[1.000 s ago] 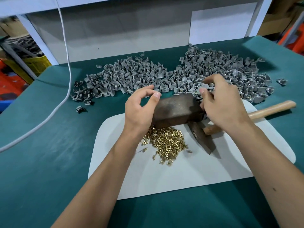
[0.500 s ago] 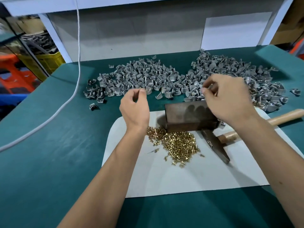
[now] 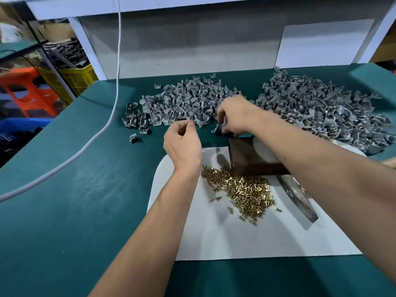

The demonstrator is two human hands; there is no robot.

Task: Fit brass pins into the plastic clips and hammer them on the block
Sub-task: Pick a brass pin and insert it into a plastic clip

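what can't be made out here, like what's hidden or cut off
- Hammer, head view: the right forearm covers its handle; only the head shows.
- Block, head view: the same forearm hides its right part.
- Right hand: grips a grey clip, mostly hidden by fingers.
- Left hand: fingertips pinched; whether they hold a pin is too small to tell.

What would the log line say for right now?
left hand: pinching, contents unclear | right hand: holds grey clip | brass pins: heaped by block
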